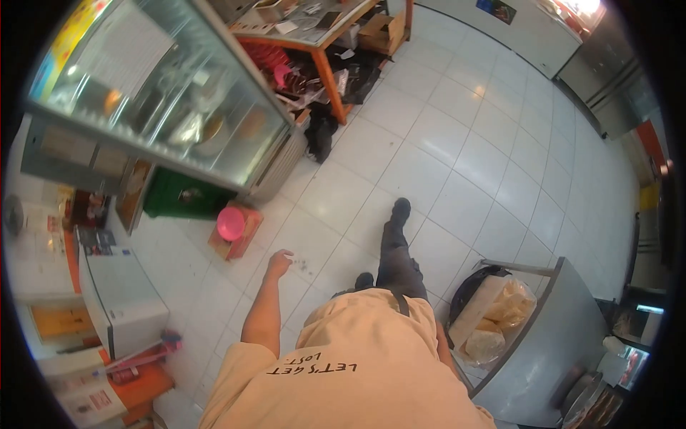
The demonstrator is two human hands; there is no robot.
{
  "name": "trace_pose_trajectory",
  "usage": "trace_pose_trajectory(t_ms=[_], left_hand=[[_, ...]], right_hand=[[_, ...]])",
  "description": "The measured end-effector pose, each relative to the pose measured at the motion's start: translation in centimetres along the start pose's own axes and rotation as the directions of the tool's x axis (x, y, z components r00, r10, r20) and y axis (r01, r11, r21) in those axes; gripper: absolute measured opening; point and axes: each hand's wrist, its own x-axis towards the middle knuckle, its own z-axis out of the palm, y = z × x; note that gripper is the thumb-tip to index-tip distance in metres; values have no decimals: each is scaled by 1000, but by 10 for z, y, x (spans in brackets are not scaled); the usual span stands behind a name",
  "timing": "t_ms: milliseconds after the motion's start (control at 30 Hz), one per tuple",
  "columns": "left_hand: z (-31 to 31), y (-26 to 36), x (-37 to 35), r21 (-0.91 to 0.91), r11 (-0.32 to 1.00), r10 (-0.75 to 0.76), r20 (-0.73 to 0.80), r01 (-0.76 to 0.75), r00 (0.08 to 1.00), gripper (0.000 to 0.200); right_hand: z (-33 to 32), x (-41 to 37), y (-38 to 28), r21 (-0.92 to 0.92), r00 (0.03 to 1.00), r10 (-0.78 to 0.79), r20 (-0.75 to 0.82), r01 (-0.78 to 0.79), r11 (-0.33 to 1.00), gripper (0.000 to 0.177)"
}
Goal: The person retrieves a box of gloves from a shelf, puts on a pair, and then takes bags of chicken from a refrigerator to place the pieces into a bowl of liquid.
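My left hand [279, 264] hangs out to the left of my body, above the tiled floor. Its fingers are loosely bent and apart, and I see nothing in them. Nearest to it, across a gap, a pink bowl [230, 224] rests on a reddish box [246, 236]. Only part of my right forearm [444, 350] shows beside my shirt; the right hand itself is hidden. Close to that arm, plastic bags of pale yellow food [509, 304] lie in a white container [475, 304] beside a metal table [564, 343].
A glass-door fridge [207, 107] stands ahead on the left, with a green crate [182, 194] by its base. Beyond is a cluttered orange-legged table [325, 71]; a black bag [320, 134] lies near its leg. White tiled floor [443, 136] stretches ahead. A white chest [125, 297] is at left.
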Motion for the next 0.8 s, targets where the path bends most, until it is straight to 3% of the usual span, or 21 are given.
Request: trace_pose_trajectory(t_ms=[67, 133, 300, 400, 467, 500, 633, 800], left_hand=[[12, 53, 45, -14, 1000, -13, 156, 15, 988, 29], [25, 107, 82, -14, 997, 75, 224, -74, 972, 29], [51, 212, 164, -125, 990, 105, 363, -64, 926, 28], [30, 279, 205, -90, 987, 156, 311, -135, 938, 29], [17, 305, 234, -151, 973, 203, 212, -174, 956, 25], [1, 328, 239, -203, 973, 159, 218, -115, 963, 25], [-1, 334, 300, -279, 960, 42, 261, 34, 964, 28], [-21, 347, 370, -167, 980, -43, 345, 107, 938, 30]], right_hand=[[-1, 20, -19, 26, 998, 57, 17, -57, 998, 30], [-11, 41, -49, 48, 995, 92, 29, -93, 994, 30], [-84, 136, -143, 139, 989, 127, 71, -136, 981, 30], [-159, 213, -227, 244, 992, 107, 66, -120, 962, 30], [-218, 242, -290, 244, 1000, -28, 9, 25, 969, 32], [-243, 248, -327, 249, 995, -74, -64, 87, 965, 30], [-315, 292, -448, 336, 960, -161, -227, 233, 913, 28], [-325, 350, -516, 382, 958, -116, -261, 213, 899, 28]])
